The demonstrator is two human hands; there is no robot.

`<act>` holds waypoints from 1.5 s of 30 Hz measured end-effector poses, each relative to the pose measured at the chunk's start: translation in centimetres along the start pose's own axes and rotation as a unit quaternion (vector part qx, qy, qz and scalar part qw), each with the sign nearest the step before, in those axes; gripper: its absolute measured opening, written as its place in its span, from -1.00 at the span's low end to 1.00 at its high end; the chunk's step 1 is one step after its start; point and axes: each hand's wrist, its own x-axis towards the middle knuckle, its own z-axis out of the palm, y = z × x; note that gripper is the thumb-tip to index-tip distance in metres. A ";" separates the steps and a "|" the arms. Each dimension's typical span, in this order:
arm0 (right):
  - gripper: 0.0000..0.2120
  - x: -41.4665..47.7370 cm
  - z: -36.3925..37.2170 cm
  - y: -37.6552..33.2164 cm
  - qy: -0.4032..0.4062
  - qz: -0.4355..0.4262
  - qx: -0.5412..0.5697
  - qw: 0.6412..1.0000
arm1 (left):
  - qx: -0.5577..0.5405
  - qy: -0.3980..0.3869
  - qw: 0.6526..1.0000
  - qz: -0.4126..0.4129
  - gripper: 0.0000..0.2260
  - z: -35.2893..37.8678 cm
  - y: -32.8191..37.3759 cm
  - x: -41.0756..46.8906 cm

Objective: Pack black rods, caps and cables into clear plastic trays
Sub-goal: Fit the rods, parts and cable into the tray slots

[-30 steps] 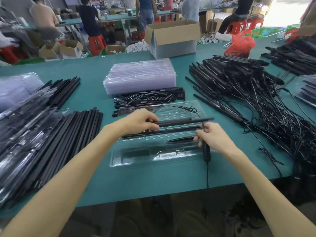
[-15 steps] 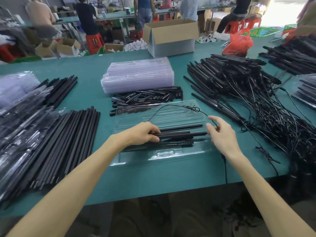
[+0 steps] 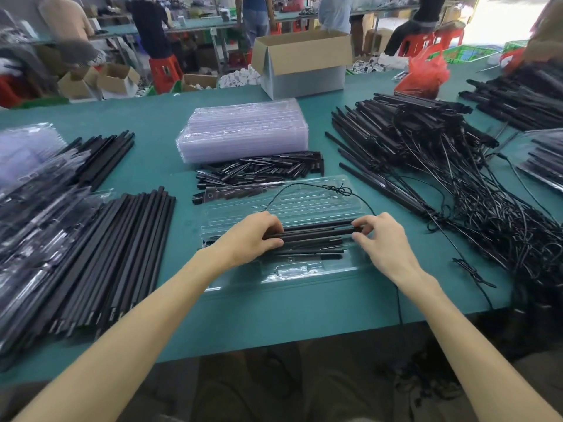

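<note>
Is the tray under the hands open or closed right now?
Open. The clear tray lies spread flat; black rods sit exposed in its near half.

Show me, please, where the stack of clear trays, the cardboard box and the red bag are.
stack of clear trays (image 3: 243,132): head view, top face.
cardboard box (image 3: 309,82): head view, grey front wall.
red bag (image 3: 425,71): head view, its middle.

Ends of the rods (image 3: 316,236) in the clear tray (image 3: 283,274) hidden: left hand (image 3: 253,239) curls over one end, right hand (image 3: 384,242) over the other; which rod each grips, can't tell. Packed trays (image 3: 33,208) at left edge of tabletop (image 3: 274,324) blurred, frame-cut. Cable tangle (image 3: 502,220) at right edge cut off. One cable (image 3: 399,303) drops past near edge, end unseen.
</note>
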 end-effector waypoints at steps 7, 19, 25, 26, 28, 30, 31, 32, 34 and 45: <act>-0.72 -0.1 0.4 0.0 0.000 -0.003 0.016 1.000 | 0.027 0.036 0.999 0.025 -0.75 0.5 0.5 -0.4; -0.76 -0.1 0.5 0.2 -0.003 -0.007 0.036 0.999 | 0.022 0.013 1.000 -0.004 -0.76 0.1 -0.1 0.3; -0.79 -0.1 0.6 0.3 -0.002 -0.005 0.026 1.000 | 0.002 -0.010 1.000 -0.005 -0.78 -0.2 -0.3 0.2; -0.80 -0.1 0.6 0.3 -0.001 -0.006 0.024 1.000 | -0.001 -0.011 1.000 -0.004 -0.78 -0.2 -0.3 0.2; -0.82 -0.1 0.6 0.3 0.004 -0.005 0.022 1.000 | -0.006 0.000 1.000 0.003 -0.77 0.1 -0.1 0.2; -0.82 -0.2 0.7 0.3 0.011 -0.001 0.024 1.000 | -0.008 0.017 1.000 0.014 -0.76 0.5 0.2 0.3; -0.82 -0.2 0.8 0.4 0.013 0.001 0.024 1.000 | -0.006 0.020 1.000 0.019 -0.76 0.7 0.4 0.4; -0.83 -0.2 0.8 0.4 0.014 0.002 0.022 1.000 | -0.005 0.019 1.000 0.023 -0.76 0.8 0.5 0.5; -0.83 -0.2 1.0 0.4 0.016 0.003 0.016 1.000 | -0.006 0.020 0.999 0.026 -0.75 1.0 0.6 0.5; -0.69 -0.3 0.3 0.0 -0.054 0.005 0.062 0.997 | -0.010 0.052 0.997 0.048 -0.74 1.3 -0.2 -0.5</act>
